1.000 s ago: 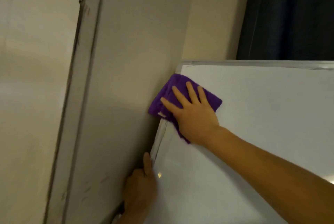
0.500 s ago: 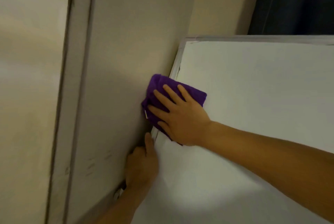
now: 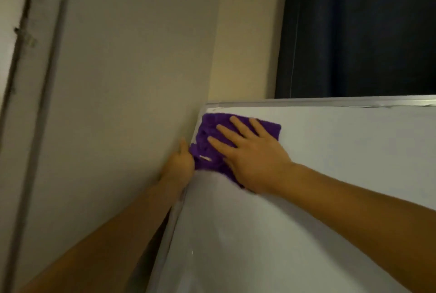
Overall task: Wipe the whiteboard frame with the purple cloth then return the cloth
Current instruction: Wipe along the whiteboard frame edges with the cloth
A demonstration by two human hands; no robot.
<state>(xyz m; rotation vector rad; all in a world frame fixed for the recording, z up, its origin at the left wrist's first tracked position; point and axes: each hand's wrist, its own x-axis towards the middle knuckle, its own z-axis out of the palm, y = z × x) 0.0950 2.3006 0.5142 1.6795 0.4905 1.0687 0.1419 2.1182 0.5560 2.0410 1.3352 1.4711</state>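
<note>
Right-hand grip [image 3: 250, 160]: fingers spread flat, pressing the folded purple microfibre cloth [image 3: 212, 136] against the white, metal-framed whiteboard [image 3: 330, 151], clasping nothing. Cloth sits just below the whiteboard's top-left corner, overlapping the left frame rail. Left-hand grip [image 3: 180, 165] is closed round that rail, touching the cloth's lower-left edge. Judged soft, light, pliable; best pinched at a free corner.
</note>
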